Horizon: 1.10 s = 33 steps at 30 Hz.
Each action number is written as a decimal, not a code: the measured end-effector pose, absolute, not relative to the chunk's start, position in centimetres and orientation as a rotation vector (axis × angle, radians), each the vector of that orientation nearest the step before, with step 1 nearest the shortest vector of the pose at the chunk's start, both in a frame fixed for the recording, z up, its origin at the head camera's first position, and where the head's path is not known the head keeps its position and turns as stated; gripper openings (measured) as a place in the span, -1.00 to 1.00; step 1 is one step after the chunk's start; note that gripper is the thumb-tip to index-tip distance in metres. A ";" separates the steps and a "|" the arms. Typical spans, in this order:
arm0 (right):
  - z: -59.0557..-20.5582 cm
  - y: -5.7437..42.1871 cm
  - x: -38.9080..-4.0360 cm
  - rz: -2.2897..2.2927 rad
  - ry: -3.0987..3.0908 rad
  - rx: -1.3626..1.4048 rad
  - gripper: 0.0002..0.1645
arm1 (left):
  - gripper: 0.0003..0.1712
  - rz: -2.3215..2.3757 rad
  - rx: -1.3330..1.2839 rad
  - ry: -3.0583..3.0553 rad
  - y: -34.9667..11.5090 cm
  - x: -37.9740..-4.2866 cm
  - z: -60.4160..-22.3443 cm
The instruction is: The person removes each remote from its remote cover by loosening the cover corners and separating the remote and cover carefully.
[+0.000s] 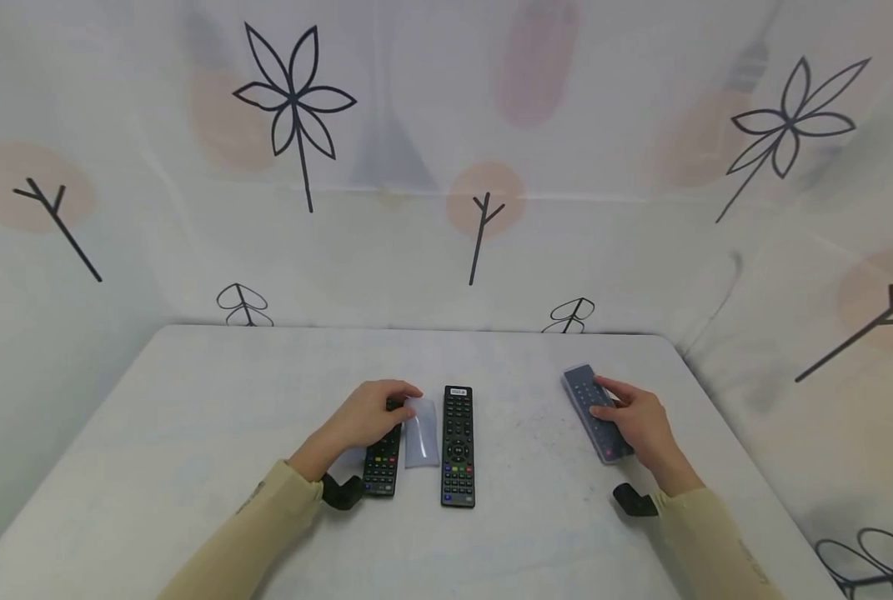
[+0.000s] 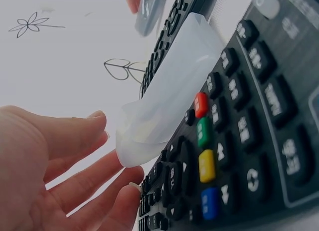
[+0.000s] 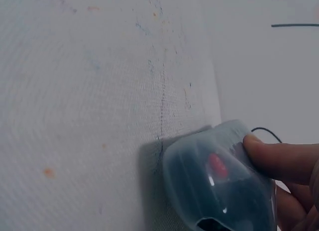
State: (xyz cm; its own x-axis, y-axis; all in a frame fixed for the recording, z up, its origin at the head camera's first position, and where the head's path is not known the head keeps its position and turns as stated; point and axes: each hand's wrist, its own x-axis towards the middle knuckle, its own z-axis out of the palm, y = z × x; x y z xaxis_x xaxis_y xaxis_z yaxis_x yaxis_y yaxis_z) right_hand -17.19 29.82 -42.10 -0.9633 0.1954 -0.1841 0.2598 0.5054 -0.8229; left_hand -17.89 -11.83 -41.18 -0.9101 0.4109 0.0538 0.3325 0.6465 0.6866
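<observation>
My right hand (image 1: 644,425) grips a remote control in a translucent cover (image 1: 592,414), tilted at the table's right side; in the right wrist view the thumb (image 3: 279,158) presses on it and a red button shows through. My left hand (image 1: 371,412) reaches over a black remote control (image 1: 382,462), hiding its upper part. Beside it lies a flat translucent sleeve (image 1: 421,433). In the left wrist view the left thumb is apart from the loosely bent fingers, and a fingertip is at the sleeve's (image 2: 169,86) end, with nothing pinched.
Another black remote control (image 1: 458,446) lies upright in line just right of the sleeve. The white table (image 1: 521,533) ends at a patterned cloth wall (image 1: 416,250) at the back and right. A dark wrist mount (image 1: 341,492) sits by each sleeve cuff.
</observation>
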 end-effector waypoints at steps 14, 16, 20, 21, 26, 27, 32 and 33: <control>-40.3 27.4 -15.8 -1.658 2.502 0.248 -0.17 | -0.64 1.247 0.611 2.757 -12.5 -17.7 -40.7; -40.0 26.9 -15.6 -1.678 2.479 0.221 -0.18 | -0.64 1.273 0.629 2.748 -12.7 -17.8 -40.6; -39.5 25.8 -15.1 -1.712 2.445 0.156 -0.19 | -0.65 1.327 0.682 2.760 -13.3 -17.9 -40.4; -39.4 25.6 -14.9 -1.719 2.435 0.143 -0.19 | -0.66 1.336 0.694 2.768 -13.4 -18.0 -40.3; -39.0 23.9 -14.3 -1.752 2.379 0.096 -0.21 | -0.66 1.374 0.732 2.774 -13.7 -18.1 -40.0; -38.9 23.5 -14.2 -1.760 2.366 0.086 -0.21 | -0.66 1.382 0.743 2.770 -13.6 -18.1 -40.0; -38.5 21.5 -13.5 -1.738 2.339 0.049 -0.23 | -0.66 1.408 0.797 2.747 -12.7 -17.5 -39.9; -38.5 21.1 -13.4 -1.724 2.341 0.035 -0.24 | -0.66 1.408 0.814 2.737 -12.5 -17.3 -39.9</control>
